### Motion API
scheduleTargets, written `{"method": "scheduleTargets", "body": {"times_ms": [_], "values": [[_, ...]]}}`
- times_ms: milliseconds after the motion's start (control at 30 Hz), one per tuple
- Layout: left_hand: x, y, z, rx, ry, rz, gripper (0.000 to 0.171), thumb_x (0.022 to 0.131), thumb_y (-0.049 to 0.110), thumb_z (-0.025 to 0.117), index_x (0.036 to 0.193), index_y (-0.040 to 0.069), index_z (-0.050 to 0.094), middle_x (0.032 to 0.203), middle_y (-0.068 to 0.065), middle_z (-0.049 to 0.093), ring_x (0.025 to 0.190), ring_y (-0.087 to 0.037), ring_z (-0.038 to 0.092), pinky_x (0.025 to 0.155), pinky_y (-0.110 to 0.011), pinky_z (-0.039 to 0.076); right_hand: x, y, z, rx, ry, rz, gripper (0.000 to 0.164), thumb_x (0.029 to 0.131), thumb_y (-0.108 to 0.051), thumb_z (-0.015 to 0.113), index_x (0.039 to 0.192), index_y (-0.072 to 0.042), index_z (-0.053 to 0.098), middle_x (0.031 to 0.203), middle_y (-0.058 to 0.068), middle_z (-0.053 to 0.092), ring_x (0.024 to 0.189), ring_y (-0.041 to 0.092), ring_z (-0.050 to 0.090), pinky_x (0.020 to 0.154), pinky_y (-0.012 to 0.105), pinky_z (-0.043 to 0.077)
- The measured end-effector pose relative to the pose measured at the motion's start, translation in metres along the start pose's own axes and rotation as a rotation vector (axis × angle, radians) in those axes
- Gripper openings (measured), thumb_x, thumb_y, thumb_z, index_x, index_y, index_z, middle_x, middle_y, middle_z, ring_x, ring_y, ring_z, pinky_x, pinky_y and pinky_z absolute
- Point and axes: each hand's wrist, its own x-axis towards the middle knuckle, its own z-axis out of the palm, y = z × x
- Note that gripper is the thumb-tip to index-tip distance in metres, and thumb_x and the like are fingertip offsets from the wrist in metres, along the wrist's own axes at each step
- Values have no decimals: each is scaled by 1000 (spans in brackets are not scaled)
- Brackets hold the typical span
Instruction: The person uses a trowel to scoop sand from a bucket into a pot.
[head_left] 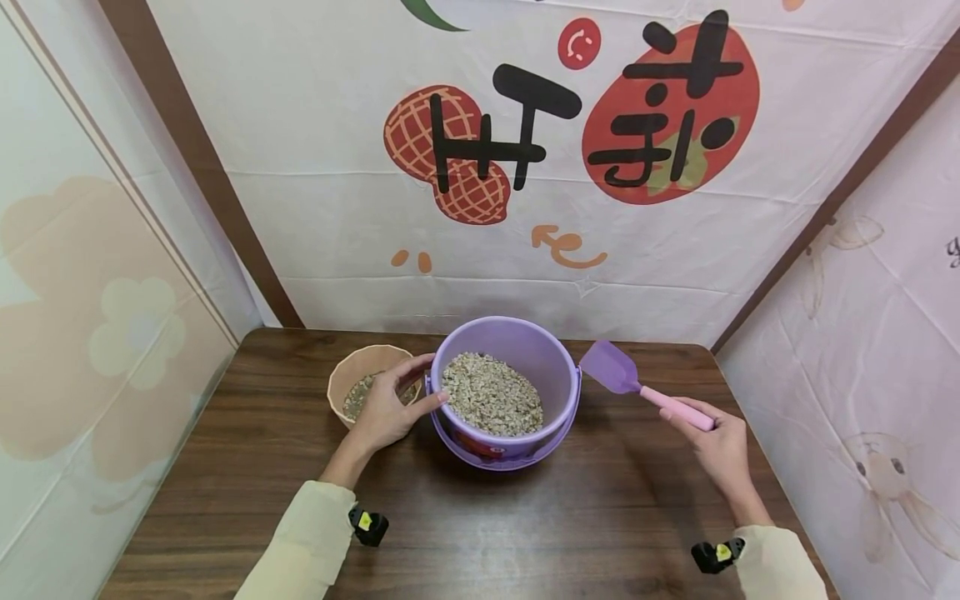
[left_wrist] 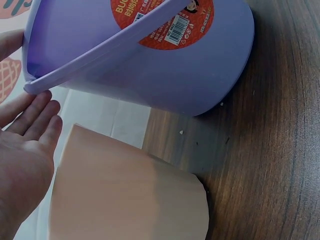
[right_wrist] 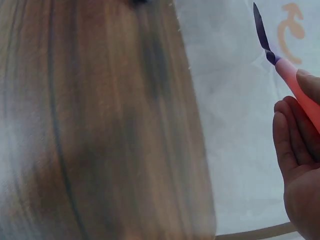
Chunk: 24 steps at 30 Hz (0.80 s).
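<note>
A purple bucket (head_left: 558,367) with grainy, pale gravel-like material (head_left: 491,396) inside stands on the table. My left hand (head_left: 386,408) pinches the left side of its rim, with the thumb and fingers meeting the edge. In the left wrist view, the fingers (left_wrist: 37,117) touch the rim from outside. Just left of the bucket is a peach-coloured bowl (head_left: 352,367) holding some similar grains, partly hidden by the left hand. To the right, my right hand (head_left: 716,442) grips a toy shovel (head_left: 678,408) by its pink handle. The purple blade points toward the bucket, raised above the table.
Everything stands on a dark wood-grain table (head_left: 525,533). A printed cloth (head_left: 337,242) hangs behind it, with more fabric walls at left and right. In the left wrist view, tiny loose grains (left_wrist: 181,132) lie between bucket and bowl.
</note>
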Motion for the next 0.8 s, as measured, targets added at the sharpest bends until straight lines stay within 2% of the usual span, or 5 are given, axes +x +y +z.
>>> {"method": "scheduleTargets", "body": {"times_ms": [200, 467, 800], "values": [[0, 1, 0, -5, 2, -18, 56, 86, 7, 81, 136, -4, 59, 129, -21, 64, 127, -32, 56, 113, -46, 39, 1, -25, -3, 56, 36, -16, 36, 79, -11, 89, 112, -3, 78, 89, -6, 73, 66, 11, 54, 49, 22, 43], [-1, 1, 1, -8, 2, -5, 56, 86, 6, 80, 136, -5, 58, 129, -21, 64, 126, -33, 57, 113, -47, 39, 3, -55, -7, 26, -30, -128, 34, 80, -15, 89, 111, -7, 79, 91, -8, 75, 68, 11, 56, 50, 23, 44], [0, 1, 0, -4, 5, -4, 56, 86, 7, 81, 136, -4, 59, 128, -20, 65, 126, -32, 57, 113, -47, 39, 7, -88, -3, 6, -144, -249, 31, 79, -13, 90, 108, -10, 80, 96, 8, 77, 71, 8, 59, 51, 21, 46]]}}
